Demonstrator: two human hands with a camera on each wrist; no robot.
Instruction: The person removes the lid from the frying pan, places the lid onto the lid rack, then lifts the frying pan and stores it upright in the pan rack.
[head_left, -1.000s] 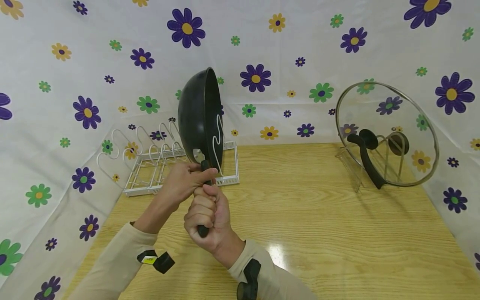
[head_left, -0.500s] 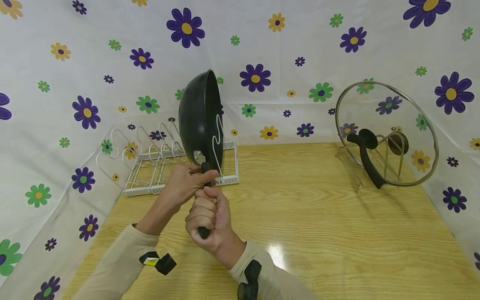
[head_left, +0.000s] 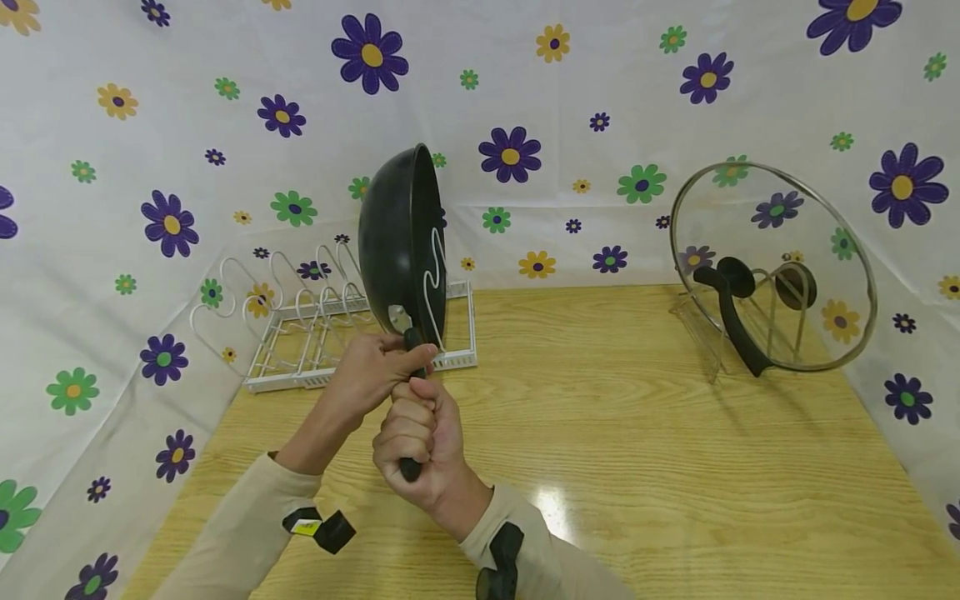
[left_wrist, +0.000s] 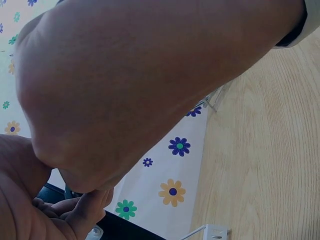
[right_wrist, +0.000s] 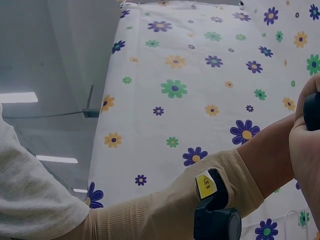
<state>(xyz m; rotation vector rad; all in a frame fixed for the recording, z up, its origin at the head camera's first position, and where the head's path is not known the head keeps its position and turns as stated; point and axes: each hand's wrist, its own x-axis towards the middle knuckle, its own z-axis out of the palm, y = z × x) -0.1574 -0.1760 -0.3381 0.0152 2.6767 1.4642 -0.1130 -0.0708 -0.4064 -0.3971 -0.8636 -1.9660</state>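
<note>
A black wok (head_left: 390, 237) stands on edge at the right end of a white wire rack (head_left: 281, 384). Its open side faces right, and a rack wire loop rises in front of it. My left hand (head_left: 369, 372) pinches the black handle close to the wok, thumb on top. Just below, my right hand (head_left: 416, 437) wraps its fingers around the handle, whose end (head_left: 410, 470) sticks out beneath. The left wrist view shows the back of the left hand (left_wrist: 95, 100) and dark wok at the bottom. Whether the wok's lower edge touches the rack is hidden.
To the right, a glass lid (head_left: 840, 258) with a metal rim and black handle leans upright on a small wire stand (head_left: 715, 367). Wood-grain table (head_left: 637, 467) extends between the rack and the lid. Flowered cloth (head_left: 525, 192) hangs behind and at the sides.
The wok has sunk slightly, and both hands have come down a little with its handle. Their hold looks the same. Lid and rack have stayed in place.
</note>
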